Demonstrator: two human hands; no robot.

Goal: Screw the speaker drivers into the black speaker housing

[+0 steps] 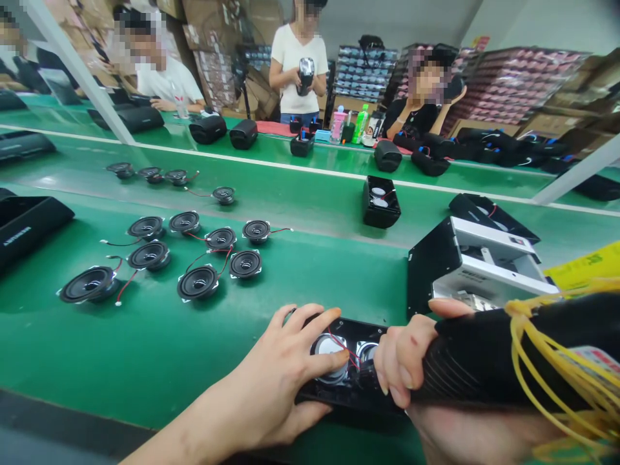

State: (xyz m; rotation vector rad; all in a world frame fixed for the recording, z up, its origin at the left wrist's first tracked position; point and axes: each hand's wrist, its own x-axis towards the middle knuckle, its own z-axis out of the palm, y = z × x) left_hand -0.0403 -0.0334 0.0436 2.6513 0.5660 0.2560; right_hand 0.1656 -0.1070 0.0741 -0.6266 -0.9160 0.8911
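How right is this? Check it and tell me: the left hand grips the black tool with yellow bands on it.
The hand is wrong: the head view shows the right hand gripping the black tool with yellow bands on it.

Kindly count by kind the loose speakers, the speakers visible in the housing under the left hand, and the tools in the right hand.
Loose speakers: 12
Speakers visible in the housing: 2
Black tool in right hand: 1
Total: 15

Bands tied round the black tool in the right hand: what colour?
Yellow: the bands on the tool show best in the head view, lower right.
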